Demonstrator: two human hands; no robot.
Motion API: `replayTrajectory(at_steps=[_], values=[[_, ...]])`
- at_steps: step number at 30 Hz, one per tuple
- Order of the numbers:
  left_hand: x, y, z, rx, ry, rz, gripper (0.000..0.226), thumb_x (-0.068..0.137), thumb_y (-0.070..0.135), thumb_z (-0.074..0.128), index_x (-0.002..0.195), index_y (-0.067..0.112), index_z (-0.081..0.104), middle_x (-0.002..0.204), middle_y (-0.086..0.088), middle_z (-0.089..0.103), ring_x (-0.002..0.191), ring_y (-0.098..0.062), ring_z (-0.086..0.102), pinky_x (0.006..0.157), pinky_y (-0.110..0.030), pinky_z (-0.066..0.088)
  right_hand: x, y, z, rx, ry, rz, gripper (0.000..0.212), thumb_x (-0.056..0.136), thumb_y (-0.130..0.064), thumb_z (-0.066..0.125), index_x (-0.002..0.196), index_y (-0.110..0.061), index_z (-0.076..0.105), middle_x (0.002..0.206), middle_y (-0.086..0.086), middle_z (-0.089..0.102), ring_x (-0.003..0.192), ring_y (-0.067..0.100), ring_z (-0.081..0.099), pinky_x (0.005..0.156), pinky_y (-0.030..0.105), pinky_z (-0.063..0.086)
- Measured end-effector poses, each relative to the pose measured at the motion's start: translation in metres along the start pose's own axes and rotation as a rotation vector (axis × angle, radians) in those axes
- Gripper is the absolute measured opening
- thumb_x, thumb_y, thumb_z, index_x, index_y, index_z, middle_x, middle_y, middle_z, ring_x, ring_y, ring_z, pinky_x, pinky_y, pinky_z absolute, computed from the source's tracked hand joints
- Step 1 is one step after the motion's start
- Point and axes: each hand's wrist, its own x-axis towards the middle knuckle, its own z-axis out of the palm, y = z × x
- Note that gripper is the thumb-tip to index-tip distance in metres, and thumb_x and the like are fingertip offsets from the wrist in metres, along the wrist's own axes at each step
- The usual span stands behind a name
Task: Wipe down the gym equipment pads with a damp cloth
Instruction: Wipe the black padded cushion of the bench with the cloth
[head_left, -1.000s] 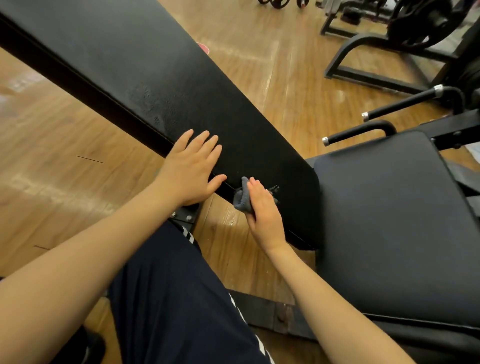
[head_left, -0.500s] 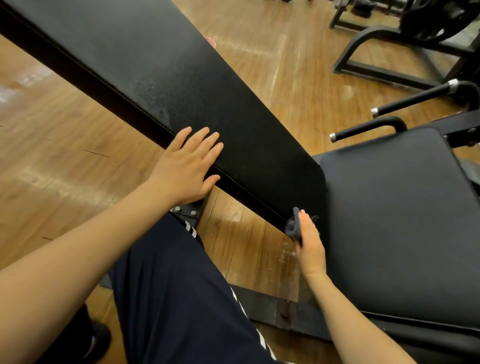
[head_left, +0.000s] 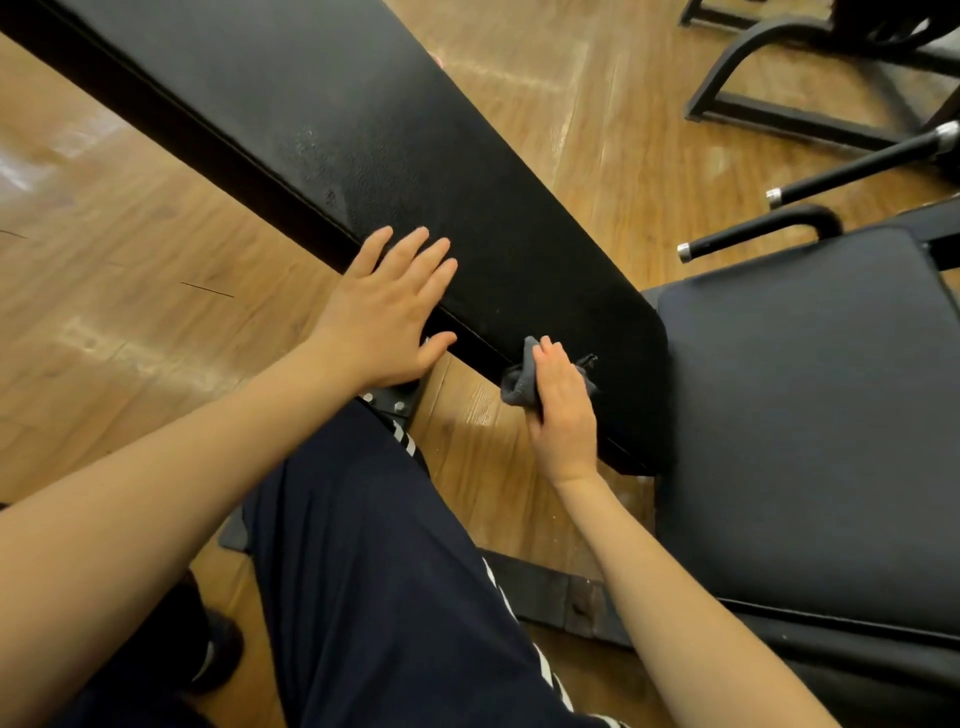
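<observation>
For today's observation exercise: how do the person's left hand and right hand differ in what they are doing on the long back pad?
The left hand lies flat with fingers spread on the long back pad, holding nothing; the right hand grips a grey cloth. The left hand rests on the pad's top; the right hand works its side edge. Both touch the same pad.

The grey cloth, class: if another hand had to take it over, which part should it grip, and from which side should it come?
Probably the bunched end of the grey cloth that sticks out left of the right hand, approached from the floor side. The rest lies under that hand's fingers against the long pad's edge.
</observation>
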Motion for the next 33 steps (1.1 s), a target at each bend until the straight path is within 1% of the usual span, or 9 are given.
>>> replayTrajectory(at_steps=[4,8,12,17,20,22,24,28,33], values=[[-0.001,-0.001,-0.002,0.006,-0.001,0.01,0.075,0.09,0.053,0.044,0.149,0.009,0.029,0.156,-0.012,0.026,0.145,-0.029,0.018,0.115,-0.044,0.0,-0.015,0.024,-0.005,-0.034,-0.029,-0.007,0.068,0.073,0.004,0.072,0.135,-0.002,0.043,0.137,0.015,0.048,0.13,0.021,0.035,0.106,0.041,0.027],[-0.002,-0.001,-0.004,-0.001,0.0,0.014,0.074,0.091,0.052,0.045,0.149,0.008,0.029,0.156,-0.012,0.026,0.145,-0.029,0.018,0.115,-0.043,0.0,-0.024,0.035,-0.007,-0.022,-0.072,0.072,0.067,0.077,0.002,0.07,0.137,-0.005,0.04,0.14,0.013,0.045,0.132,0.018,0.031,0.108,0.04,0.026],[-0.002,-0.001,-0.003,-0.018,0.009,0.018,0.074,0.093,0.053,0.041,0.151,0.01,0.023,0.158,-0.011,0.019,0.147,-0.028,0.012,0.116,-0.043,-0.003,-0.043,0.052,-0.017,0.069,-0.129,0.254,0.065,0.083,0.002,0.063,0.141,-0.011,0.036,0.146,0.007,0.038,0.136,0.014,0.026,0.111,0.044,0.03],[-0.002,0.001,-0.002,-0.024,0.01,-0.003,0.075,0.092,0.053,0.041,0.15,0.008,0.025,0.157,-0.012,0.022,0.146,-0.029,0.014,0.115,-0.043,-0.004,-0.067,0.07,-0.032,0.126,-0.145,0.522,0.068,0.086,0.003,0.057,0.144,-0.019,0.029,0.15,0.0,0.031,0.137,0.01,0.022,0.114,0.037,0.024],[-0.002,0.003,0.0,-0.006,0.003,-0.014,0.076,0.089,0.054,0.046,0.146,0.006,0.033,0.154,-0.014,0.03,0.144,-0.031,0.022,0.114,-0.045,0.0,-0.054,0.05,-0.029,0.157,-0.123,0.351,0.066,0.083,0.008,0.057,0.141,-0.014,0.035,0.147,-0.004,0.03,0.134,0.005,0.022,0.113,0.033,0.024],[-0.003,0.004,-0.001,0.007,0.003,-0.02,0.077,0.088,0.054,0.047,0.146,0.005,0.035,0.153,-0.015,0.032,0.143,-0.032,0.023,0.114,-0.045,0.001,-0.031,0.023,-0.02,0.156,-0.104,0.149,0.065,0.081,0.007,0.062,0.139,-0.009,0.038,0.144,0.001,0.036,0.136,0.009,0.024,0.112,0.022,0.02],[-0.003,0.004,-0.003,0.009,-0.001,-0.014,0.077,0.09,0.055,0.043,0.148,0.006,0.029,0.155,-0.014,0.026,0.145,-0.03,0.018,0.114,-0.044,-0.002,-0.003,-0.005,-0.009,0.145,-0.075,0.063,0.062,0.082,0.001,0.065,0.138,-0.006,0.039,0.143,0.009,0.041,0.136,0.013,0.025,0.112,0.016,0.014],[-0.004,0.004,-0.005,0.0,-0.014,0.001,0.077,0.094,0.057,0.029,0.153,0.011,0.01,0.161,-0.009,0.007,0.148,-0.026,0.001,0.116,-0.042,-0.008,0.019,-0.022,0.001,0.075,-0.032,-0.007,0.064,0.079,0.0,0.069,0.137,-0.004,0.041,0.14,0.013,0.045,0.134,0.019,0.031,0.111,0.035,0.023],[-0.003,0.0,-0.006,-0.022,-0.036,0.019,0.073,0.097,0.055,0.026,0.153,0.014,0.001,0.161,-0.007,-0.002,0.148,-0.024,-0.007,0.116,-0.041,-0.01,-0.003,0.007,-0.003,-0.016,-0.037,-0.023,0.07,0.074,0.003,0.072,0.136,-0.004,0.041,0.138,0.013,0.047,0.131,0.022,0.038,0.109,0.039,0.026]])
